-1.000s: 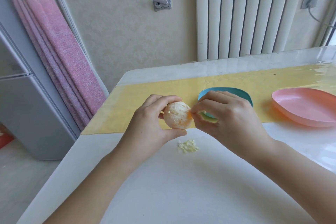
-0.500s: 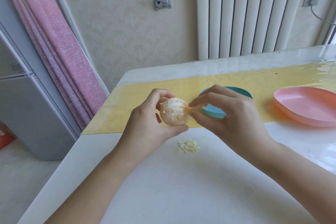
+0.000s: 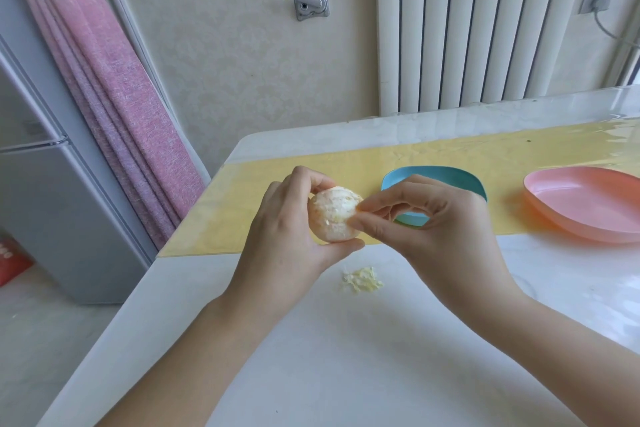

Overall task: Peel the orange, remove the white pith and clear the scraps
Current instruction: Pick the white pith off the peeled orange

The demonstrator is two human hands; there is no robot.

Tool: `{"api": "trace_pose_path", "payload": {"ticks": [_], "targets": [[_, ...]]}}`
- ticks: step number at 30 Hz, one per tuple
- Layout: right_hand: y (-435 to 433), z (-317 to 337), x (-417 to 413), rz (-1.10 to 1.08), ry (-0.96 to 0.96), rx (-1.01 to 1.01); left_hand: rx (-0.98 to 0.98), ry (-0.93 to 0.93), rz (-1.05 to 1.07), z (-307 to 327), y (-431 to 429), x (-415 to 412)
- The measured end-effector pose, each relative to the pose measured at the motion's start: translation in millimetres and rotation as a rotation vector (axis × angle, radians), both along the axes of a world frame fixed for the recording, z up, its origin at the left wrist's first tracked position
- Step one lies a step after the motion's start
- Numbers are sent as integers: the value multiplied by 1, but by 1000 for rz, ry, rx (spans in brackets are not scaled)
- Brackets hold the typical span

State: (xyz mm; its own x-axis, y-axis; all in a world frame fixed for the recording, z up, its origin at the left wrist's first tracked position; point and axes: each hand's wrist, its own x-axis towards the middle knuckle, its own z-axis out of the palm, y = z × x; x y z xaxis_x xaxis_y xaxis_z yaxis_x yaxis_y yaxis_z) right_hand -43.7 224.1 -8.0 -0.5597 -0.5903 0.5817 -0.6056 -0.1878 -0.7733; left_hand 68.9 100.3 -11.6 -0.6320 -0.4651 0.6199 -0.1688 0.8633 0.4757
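A peeled orange [image 3: 333, 213], pale with white pith over much of its surface, is held above the table in my left hand [image 3: 287, 232], thumb below and fingers over the top. My right hand [image 3: 436, 229] pinches thumb and forefinger against the orange's right side, on a bit of pith. A small heap of pale pith scraps [image 3: 362, 280] lies on the white table just below the orange.
A blue dish [image 3: 450, 175] sits behind my right hand on the yellow mat [image 3: 363, 166], partly hidden. A pink dish [image 3: 585, 204] stands at the right. The table's left edge [image 3: 145, 274] drops to the floor beside a grey fridge [image 3: 52, 201].
Both hands have lifted the orange a little higher and away from the scraps. My right fingertips have shifted their pinch on the orange's right side.
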Motion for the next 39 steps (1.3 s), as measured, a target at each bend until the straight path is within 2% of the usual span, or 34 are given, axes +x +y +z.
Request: {"api": "trace_pose_path", "payload": {"ticks": [4,12,29,34,39], "targets": [[0,3,3,-14,-99,32,2,34,-1,-3,0,-1],[2,6,8,102,-309,29,-81,165,33,-8,-1,-6],[4,5,7,112,-60,-6,-107,249,36,-6,5,-4],[2,0,5,54,21,-84,-19,282,28,-5,5,-5],[2,-1,6,3,128,-123,-30,222,50,-4,3,-3]]}}
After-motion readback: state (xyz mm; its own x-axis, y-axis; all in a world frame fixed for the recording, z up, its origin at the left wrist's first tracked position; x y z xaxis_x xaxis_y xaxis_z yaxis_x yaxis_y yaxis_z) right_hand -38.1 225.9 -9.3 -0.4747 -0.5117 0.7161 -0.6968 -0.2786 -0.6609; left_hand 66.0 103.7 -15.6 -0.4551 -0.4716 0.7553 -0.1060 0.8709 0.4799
